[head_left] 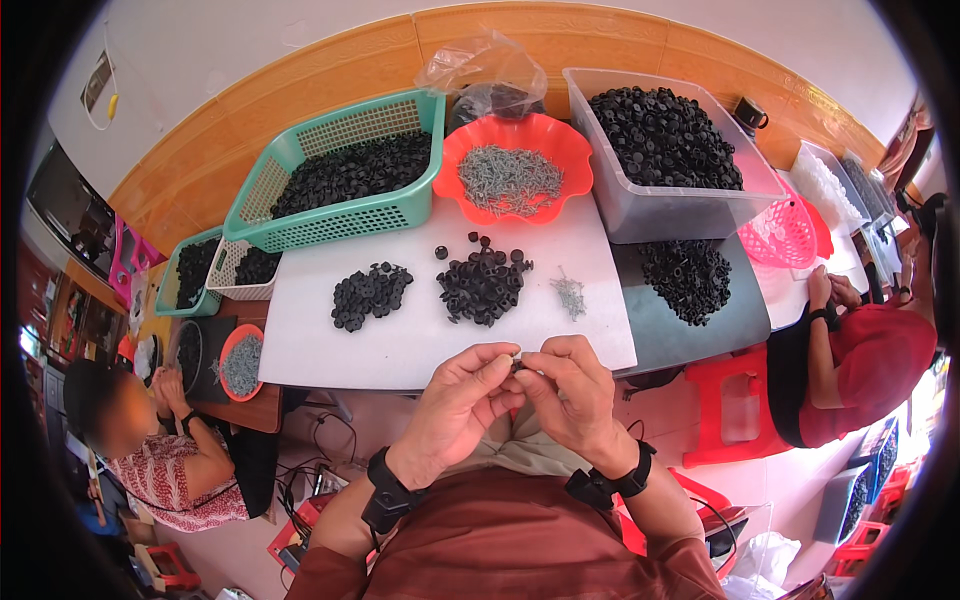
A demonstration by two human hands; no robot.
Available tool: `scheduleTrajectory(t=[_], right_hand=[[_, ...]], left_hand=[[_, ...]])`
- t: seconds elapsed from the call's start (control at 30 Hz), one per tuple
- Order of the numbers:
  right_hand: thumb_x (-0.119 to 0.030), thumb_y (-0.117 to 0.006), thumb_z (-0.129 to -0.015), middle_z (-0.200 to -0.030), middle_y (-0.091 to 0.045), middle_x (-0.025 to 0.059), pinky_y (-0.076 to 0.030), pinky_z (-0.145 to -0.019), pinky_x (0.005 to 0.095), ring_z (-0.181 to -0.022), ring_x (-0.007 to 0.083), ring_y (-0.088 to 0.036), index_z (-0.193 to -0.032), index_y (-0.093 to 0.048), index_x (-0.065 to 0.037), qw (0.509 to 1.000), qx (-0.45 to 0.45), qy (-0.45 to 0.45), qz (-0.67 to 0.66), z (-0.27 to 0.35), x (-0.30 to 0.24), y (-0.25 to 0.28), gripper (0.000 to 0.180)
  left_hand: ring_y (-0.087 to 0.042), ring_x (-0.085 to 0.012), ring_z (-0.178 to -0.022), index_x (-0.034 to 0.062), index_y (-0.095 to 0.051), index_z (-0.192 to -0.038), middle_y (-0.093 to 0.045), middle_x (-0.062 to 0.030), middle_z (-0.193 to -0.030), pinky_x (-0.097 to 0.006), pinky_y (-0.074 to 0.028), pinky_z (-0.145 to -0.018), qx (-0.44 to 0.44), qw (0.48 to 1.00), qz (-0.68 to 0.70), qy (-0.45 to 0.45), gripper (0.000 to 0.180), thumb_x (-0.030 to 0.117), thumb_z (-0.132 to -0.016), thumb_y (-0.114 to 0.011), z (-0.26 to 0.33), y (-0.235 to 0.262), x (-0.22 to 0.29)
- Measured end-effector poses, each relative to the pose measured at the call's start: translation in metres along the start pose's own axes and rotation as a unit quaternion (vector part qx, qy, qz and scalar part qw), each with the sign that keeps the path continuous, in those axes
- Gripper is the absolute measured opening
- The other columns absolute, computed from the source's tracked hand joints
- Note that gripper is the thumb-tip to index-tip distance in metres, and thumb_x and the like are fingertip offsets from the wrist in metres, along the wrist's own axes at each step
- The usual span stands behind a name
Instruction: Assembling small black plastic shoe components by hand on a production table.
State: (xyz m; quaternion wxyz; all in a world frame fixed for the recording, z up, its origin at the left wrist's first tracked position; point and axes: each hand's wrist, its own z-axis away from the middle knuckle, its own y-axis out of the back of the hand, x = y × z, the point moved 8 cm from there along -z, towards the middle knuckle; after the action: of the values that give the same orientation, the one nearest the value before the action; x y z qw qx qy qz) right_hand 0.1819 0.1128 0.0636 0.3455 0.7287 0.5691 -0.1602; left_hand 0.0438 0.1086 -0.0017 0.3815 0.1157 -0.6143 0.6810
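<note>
1. Part (517, 364): one, small, dark; finer shape mostly hidden; located between both hands, by the near edge of the white tabletop (310, 345).
2. Left hand (455, 398), right hand (574, 394): each pinched closed on the part.
3. Black heap (482, 287): small rounded pieces, beyond the hands.

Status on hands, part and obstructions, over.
Left hand, right hand: both pinching small dark part. Part mostly hidden. Central black pile, silvery metal pile beyond, apart from hands. No obstruction seen.
</note>
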Motion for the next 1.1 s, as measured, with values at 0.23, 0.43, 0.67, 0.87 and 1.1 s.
scheduleTrajectory(t=[0.23,0.43,0.67,0.87,1.1], right_hand=[[-0.006,-0.08,-0.085,-0.095,-0.061,0.0067,-0.049,-0.048,0.0311,-0.061,0.0182,-0.062,-0.11,-0.071,-0.008,1.0,0.004,0.012,0.02,0.002,0.001,-0.002,0.026],[0.003,-0.083,-0.077,-0.096,-0.059,0.0106,-0.047,-0.052,0.0273,-0.065,0.0161,-0.06,-0.11,-0.071,-0.001,0.999,-0.033,-0.003,0.015,0.005,0.003,-0.006,0.035],[0.003,-0.081,-0.079,-0.095,-0.058,0.012,-0.047,-0.051,0.0306,-0.064,0.0208,-0.059,-0.111,-0.07,-0.002,0.997,-0.015,0.034,0.07,0.005,-0.003,-0.008,0.034],[-0.009,-0.077,-0.089,-0.098,-0.058,0.0101,-0.05,-0.05,0.0344,-0.067,0.0226,-0.06,-0.114,-0.067,-0.006,0.998,-0.006,0.023,0.059,0.008,0.002,-0.009,0.027],[0.009,-0.072,-0.084,-0.101,-0.056,0.0125,-0.049,-0.057,0.0267,-0.068,0.0157,-0.057,-0.113,-0.065,0.0,1.0,-0.015,-0.012,0.013,0.011,0.009,-0.005,0.031]], left_hand=[[-0.07,-0.0133,-0.094,0.0025,-0.063,-0.126,-0.071,-0.006,-0.109,-0.03,-0.059,-0.088,0.005,1.0,-0.002,-0.014,0.025,0.014,-0.104,-0.062,0.001,-0.001,0.001],[-0.068,-0.0128,-0.099,0.0022,-0.061,-0.126,-0.07,-0.006,-0.113,-0.029,-0.057,-0.09,0.015,0.999,-0.039,-0.029,0.025,0.016,-0.104,-0.064,0.004,-0.001,0.002],[-0.068,-0.0127,-0.1,0.0019,-0.061,-0.126,-0.071,-0.006,-0.112,-0.029,-0.057,-0.089,0.021,0.996,-0.068,-0.046,0.026,0.015,-0.104,-0.063,0.004,-0.004,0.004],[-0.068,-0.0103,-0.096,0.0006,-0.064,-0.124,-0.071,-0.0054,-0.112,-0.027,-0.057,-0.085,0.056,0.976,-0.176,-0.116,0.026,0.015,-0.102,-0.067,0.007,0.001,0.015],[-0.069,-0.0155,-0.089,0.0006,-0.071,-0.114,-0.074,-0.0093,-0.104,-0.03,-0.056,-0.079,0.191,0.755,-0.559,-0.285,0.023,0.012,-0.094,-0.074,-0.001,-0.001,0.105]])
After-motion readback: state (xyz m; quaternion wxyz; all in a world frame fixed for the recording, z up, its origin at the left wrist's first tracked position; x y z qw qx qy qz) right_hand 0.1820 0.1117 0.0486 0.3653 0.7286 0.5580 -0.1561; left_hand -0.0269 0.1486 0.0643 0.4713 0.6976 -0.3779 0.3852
